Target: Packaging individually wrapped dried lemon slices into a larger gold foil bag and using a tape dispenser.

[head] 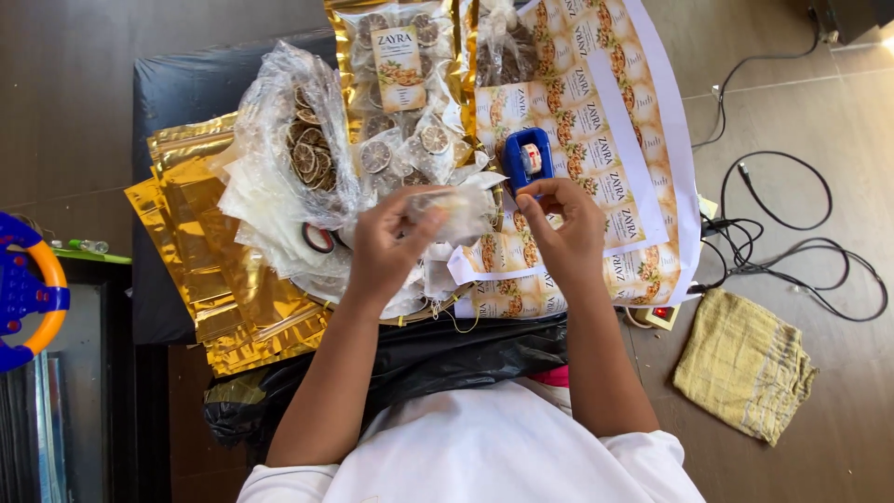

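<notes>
Clear pouch (458, 212) between both hands, label sheets (596, 140) beside.

Bright, even daylight fills the scene, strongest on the pale floor (801, 102) far right of the grip. Glare flashes off the gold foil pouches (200, 242) left of it and the clear plastic bag (289, 130) above. Shadows stay soft. Both hands look slightly blurred; straight edges bow gently outward.
</notes>
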